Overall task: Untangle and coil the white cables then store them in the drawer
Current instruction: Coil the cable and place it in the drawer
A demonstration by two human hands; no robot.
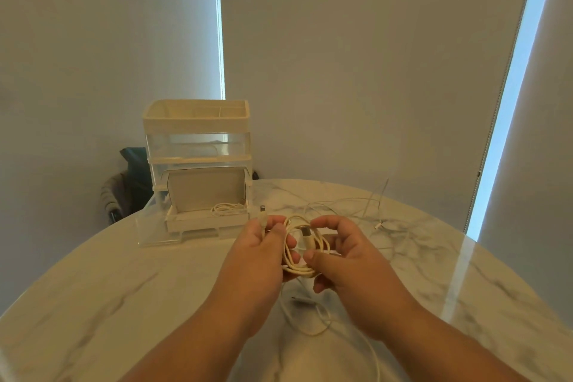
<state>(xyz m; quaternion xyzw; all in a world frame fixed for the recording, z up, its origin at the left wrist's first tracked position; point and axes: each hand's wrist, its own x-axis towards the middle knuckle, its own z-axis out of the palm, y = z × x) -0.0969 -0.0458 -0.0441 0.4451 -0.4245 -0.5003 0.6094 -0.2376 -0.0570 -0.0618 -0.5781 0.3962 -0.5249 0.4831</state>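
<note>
Coiling step: left hand [263,245] and right hand [344,254] both pinch the coiled white cable [299,253]; next, place it in the open drawer [204,222] beside the stored coil [226,209].

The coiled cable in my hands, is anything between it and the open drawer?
Nothing visible. The coiled cable is held just in front of the open drawer, where another coil already lies at the right.

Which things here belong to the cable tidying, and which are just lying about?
Belong to the job:
coiled cable, held by left hand and right hand
open drawer with a stored cable inside
loose cables on the marble table

Lying about:
chair behind the table
organizer's top tray
</note>
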